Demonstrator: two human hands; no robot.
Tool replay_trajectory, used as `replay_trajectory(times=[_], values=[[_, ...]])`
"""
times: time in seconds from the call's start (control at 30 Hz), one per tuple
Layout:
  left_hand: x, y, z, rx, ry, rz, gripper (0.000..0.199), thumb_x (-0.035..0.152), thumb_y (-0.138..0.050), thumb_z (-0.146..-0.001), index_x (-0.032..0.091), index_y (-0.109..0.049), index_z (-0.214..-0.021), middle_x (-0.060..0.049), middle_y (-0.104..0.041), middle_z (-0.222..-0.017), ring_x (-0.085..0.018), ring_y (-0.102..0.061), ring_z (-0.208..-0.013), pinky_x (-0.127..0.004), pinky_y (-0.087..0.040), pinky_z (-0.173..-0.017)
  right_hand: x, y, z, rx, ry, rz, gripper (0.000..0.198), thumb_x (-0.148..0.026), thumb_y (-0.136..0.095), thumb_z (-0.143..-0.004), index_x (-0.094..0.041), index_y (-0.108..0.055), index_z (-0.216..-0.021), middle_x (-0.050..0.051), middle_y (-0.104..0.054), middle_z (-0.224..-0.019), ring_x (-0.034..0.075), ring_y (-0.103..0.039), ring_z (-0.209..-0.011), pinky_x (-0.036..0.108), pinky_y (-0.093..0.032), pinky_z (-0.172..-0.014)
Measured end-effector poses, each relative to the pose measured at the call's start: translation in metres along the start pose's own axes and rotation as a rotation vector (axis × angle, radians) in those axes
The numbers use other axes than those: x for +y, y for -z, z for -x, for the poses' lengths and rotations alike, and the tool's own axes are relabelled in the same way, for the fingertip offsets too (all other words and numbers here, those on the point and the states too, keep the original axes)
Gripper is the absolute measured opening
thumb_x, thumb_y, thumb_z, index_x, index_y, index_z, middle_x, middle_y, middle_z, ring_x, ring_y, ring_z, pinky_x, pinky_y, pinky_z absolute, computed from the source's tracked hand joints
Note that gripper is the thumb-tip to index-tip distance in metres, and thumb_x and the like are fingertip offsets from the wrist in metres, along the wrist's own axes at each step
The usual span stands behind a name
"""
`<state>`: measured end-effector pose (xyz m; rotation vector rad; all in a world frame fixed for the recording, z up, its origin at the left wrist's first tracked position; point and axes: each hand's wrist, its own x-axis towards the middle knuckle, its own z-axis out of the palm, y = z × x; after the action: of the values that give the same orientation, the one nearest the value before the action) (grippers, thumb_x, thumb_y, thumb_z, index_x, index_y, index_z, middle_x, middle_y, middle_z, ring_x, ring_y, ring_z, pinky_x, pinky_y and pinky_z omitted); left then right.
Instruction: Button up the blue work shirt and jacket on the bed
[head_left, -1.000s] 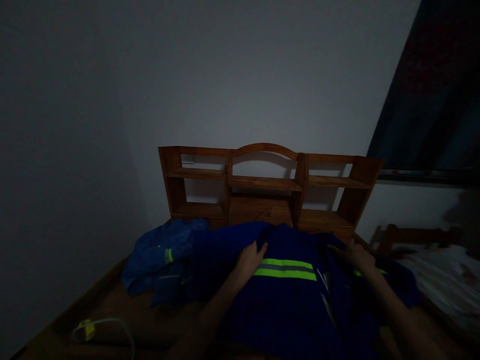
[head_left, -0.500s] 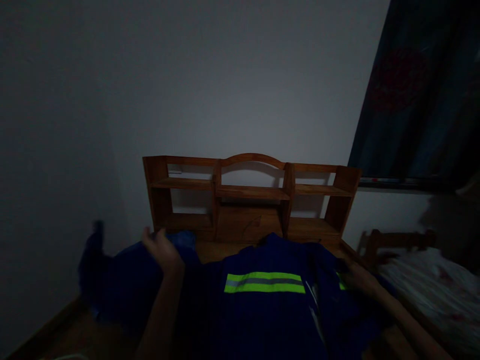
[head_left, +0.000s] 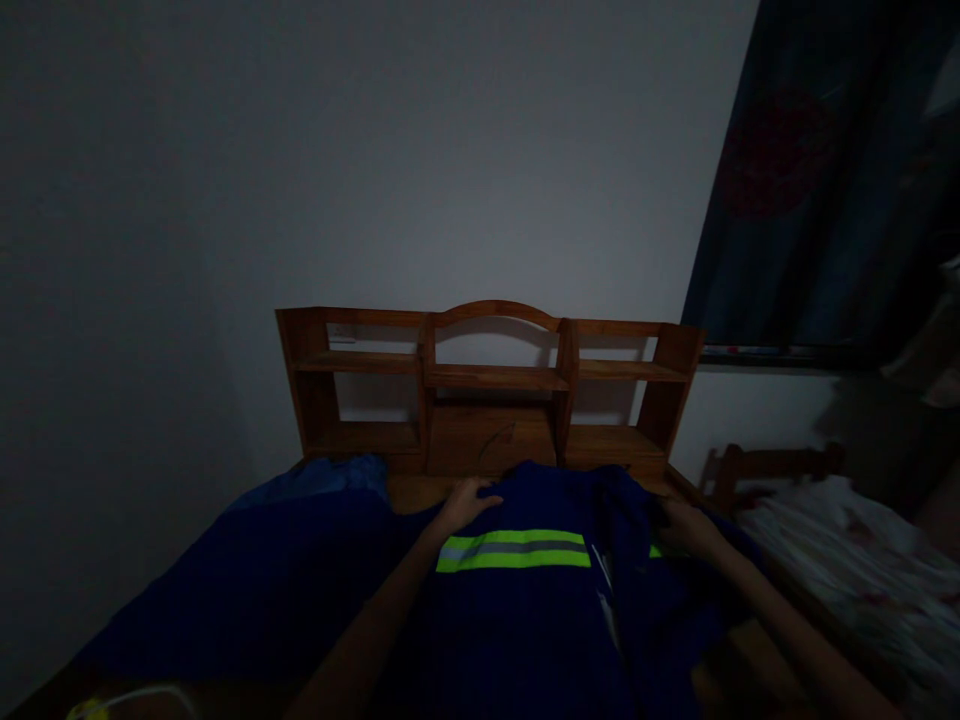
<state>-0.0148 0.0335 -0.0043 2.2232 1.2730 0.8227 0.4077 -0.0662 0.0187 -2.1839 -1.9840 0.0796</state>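
Observation:
A dark blue work jacket (head_left: 517, 630) with a yellow-green and grey reflective stripe (head_left: 514, 550) lies spread in front of me, its collar toward the shelf unit. A pale zip edge runs down its right part. My left hand (head_left: 463, 505) rests at the jacket's left shoulder, thumb and fingers apart. On the other side, my right hand (head_left: 686, 528) is closed on the jacket's right front, near a second bit of stripe; its fingertips are partly hidden in shadow. Left of the jacket lies another dark blue piece of cloth (head_left: 277, 580), with a lighter blue part at its far end.
A wooden shelf unit (head_left: 495, 378) stands against the pale wall behind the clothes. At right are a wooden chair-like frame (head_left: 780, 462) and a whitish patterned cloth (head_left: 847, 540). A dark curtain (head_left: 780, 200) hangs at upper right. A white cord (head_left: 154, 690) lies at lower left.
My left hand has moved right from above the left cloth onto the jacket's shoulder. The blue cloth at left, raised and blurred before, now lies flat. My right hand stays at the jacket's right side.

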Motion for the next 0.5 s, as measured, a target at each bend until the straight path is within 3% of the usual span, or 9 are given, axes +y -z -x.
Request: replay_trajectory(times=[0.1,0.23,0.33,0.5], values=[[0.01,0.011,-0.004,0.091,-0.053,-0.039,0.034,0.046,-0.053,-0.082,0.017,-0.069,-0.091,-0.008,-0.065,-0.097,-0.021,-0.058,-0.094,-0.031,-0.042,-0.087,0.006,0.001,0.005,-0.047,0.028,0.058,0.036,-0.034,-0.052,-0.072,-0.019,-0.065,-0.102,0.012,-0.066,-0.102,0.028,-0.063,-0.093,0.033,-0.044,-0.077],[0.024,0.03,-0.006,0.148,-0.093,-0.058,0.034,0.042,-0.047,-0.086,0.018,-0.067,-0.1,-0.008,-0.065,-0.104,-0.021,-0.057,-0.1,-0.03,-0.039,-0.089,0.0,0.003,0.009,-0.095,0.041,0.107,0.052,-0.05,-0.047,-0.076,-0.015,-0.061,-0.112,0.017,-0.064,-0.103,0.033,-0.061,-0.093,0.04,-0.044,-0.078],[0.03,0.044,-0.005,0.082,-0.09,-0.036,0.037,0.045,-0.043,-0.088,0.02,-0.067,-0.099,-0.006,-0.067,-0.101,-0.022,-0.059,-0.096,-0.028,-0.04,-0.083,-0.016,0.001,0.01,-0.012,0.153,0.108,0.063,-0.049,-0.052,-0.073,-0.015,-0.051,-0.126,0.018,-0.055,-0.119,0.033,-0.052,-0.109,0.043,-0.038,-0.091],[0.033,0.062,-0.001,0.068,-0.118,-0.007,0.039,0.045,-0.04,-0.088,0.018,-0.067,-0.086,-0.004,-0.068,-0.088,-0.02,-0.061,-0.084,-0.025,-0.041,-0.075,-0.044,-0.013,0.005,-0.038,0.361,-0.018,0.052,-0.04,-0.054,-0.074,-0.021,-0.056,-0.122,0.013,-0.047,-0.133,0.029,-0.043,-0.12,0.039,-0.031,-0.102]])
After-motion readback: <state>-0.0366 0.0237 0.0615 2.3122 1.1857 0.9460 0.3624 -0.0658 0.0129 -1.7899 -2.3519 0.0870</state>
